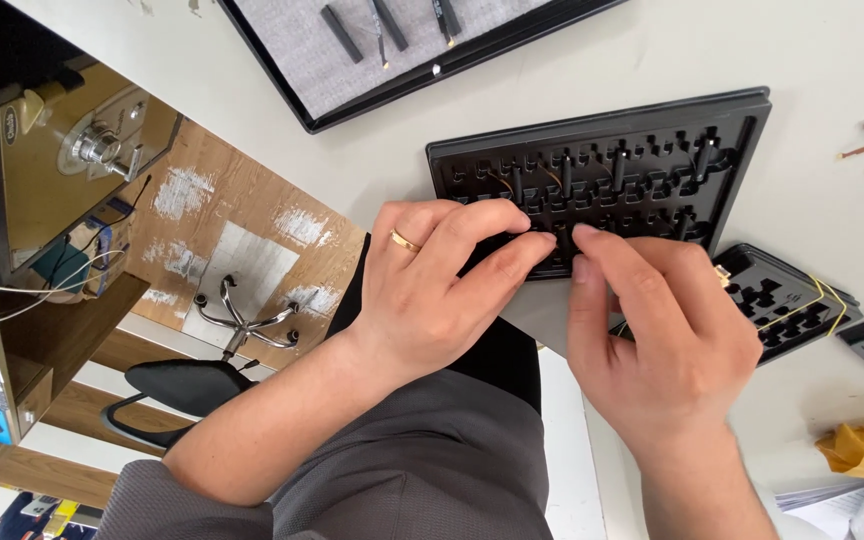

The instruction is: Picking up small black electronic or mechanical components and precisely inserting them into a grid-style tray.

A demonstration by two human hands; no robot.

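Black moulded parts tray lies on the white table, its near edge at the table's edge within easy reach. Left hand and right hand meet there, fingertips narrowed together over one slot; any pinched part is hidden.

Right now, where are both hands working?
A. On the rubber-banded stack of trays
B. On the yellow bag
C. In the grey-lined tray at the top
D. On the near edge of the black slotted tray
D: the left hand and right hand meet fingertip to fingertip at the near edge of the black slotted tray.
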